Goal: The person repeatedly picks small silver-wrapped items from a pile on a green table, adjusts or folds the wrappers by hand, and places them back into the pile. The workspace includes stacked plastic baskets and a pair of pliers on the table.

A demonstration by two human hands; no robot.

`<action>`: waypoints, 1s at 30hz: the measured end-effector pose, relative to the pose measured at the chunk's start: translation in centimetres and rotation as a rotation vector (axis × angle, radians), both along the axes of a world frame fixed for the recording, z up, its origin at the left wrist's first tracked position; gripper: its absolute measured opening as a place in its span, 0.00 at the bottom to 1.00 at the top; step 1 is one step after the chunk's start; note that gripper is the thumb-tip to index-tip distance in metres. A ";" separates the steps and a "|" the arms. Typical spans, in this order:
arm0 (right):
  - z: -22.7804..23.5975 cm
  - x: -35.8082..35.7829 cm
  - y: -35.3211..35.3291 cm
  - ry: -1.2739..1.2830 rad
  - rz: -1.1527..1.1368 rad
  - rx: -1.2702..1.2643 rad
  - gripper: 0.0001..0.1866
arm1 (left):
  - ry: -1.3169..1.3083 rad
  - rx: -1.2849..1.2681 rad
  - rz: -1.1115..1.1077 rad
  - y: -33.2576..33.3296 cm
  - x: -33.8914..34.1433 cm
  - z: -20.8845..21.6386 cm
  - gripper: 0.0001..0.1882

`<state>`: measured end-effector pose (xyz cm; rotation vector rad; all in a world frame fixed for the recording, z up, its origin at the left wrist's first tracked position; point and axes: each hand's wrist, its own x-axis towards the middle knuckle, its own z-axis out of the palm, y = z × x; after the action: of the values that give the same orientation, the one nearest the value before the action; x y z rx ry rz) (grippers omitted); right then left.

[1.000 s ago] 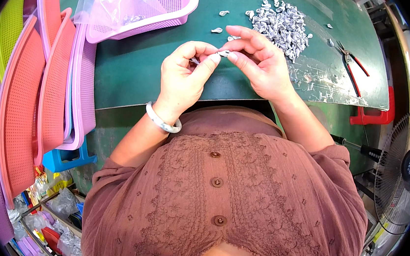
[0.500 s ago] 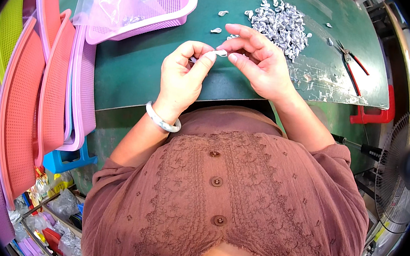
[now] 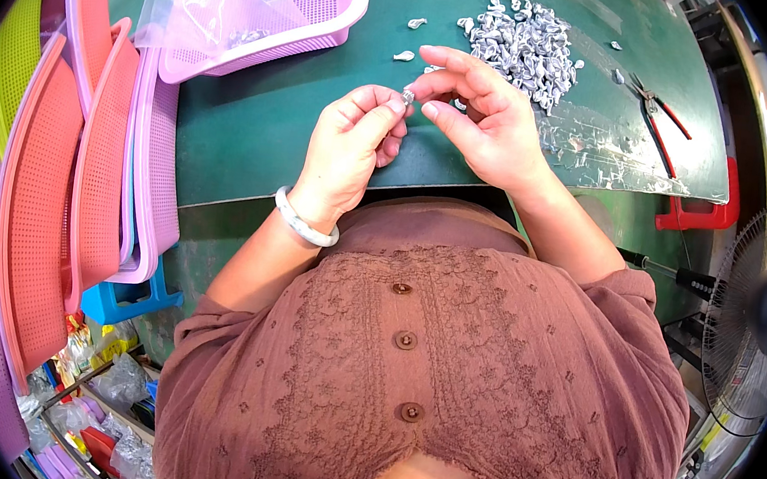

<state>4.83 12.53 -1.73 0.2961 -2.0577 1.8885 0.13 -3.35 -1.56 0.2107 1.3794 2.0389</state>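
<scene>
Two hands [image 3: 412, 131] pinch one small silver piece [image 3: 408, 96].

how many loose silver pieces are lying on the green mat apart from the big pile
4 clearly: one and another left of the pile, two right of it near the pliers. More may hide behind the right hand on the mat.

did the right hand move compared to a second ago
No. The right hand stays just below the pile of silver pieces, fingertips meeting the left hand.
</scene>
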 end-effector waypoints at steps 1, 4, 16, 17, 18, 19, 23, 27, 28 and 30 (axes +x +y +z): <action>0.0 0.0 0.0 -0.001 0.000 -0.001 0.22 | -0.003 0.000 -0.001 0.0 0.0 0.0 0.06; -0.1 0.0 0.0 0.003 -0.004 -0.012 0.22 | -0.009 0.002 0.007 0.0 0.1 0.1 0.06; -0.2 -0.1 0.3 -0.004 -0.055 0.065 0.21 | 0.186 -0.119 0.058 0.3 0.5 0.3 0.06; -0.3 -0.1 0.4 -0.005 -0.056 0.074 0.21 | 0.218 -0.128 0.061 0.4 0.6 0.2 0.06; -0.4 -0.1 0.4 0.000 -0.059 0.081 0.21 | 0.224 -0.138 0.063 0.4 0.6 0.2 0.06; -0.4 -0.1 0.5 0.004 -0.062 0.088 0.21 | 0.229 -0.148 0.064 0.4 0.6 0.2 0.06; -0.1 -0.6 1.1 -0.002 -0.126 0.240 0.20 | 0.188 -0.126 0.070 0.1 0.3 0.0 0.05; 0.7 -2.3 1.9 -0.018 -0.174 0.608 0.21 | -0.056 0.092 0.095 -0.1 -0.4 -0.3 0.05; 0.8 -2.9 1.9 0.028 -0.193 0.689 0.20 | -0.122 0.154 0.080 -0.4 -0.7 -0.6 0.05; 0.9 -4.2 1.8 0.077 -0.207 0.826 0.19 | -0.203 0.243 0.069 -0.8 -1.1 -1.0 0.07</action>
<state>0.62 14.38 -0.84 0.3159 -2.5880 0.8191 -0.99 -4.15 -2.54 0.0587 1.0287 2.2167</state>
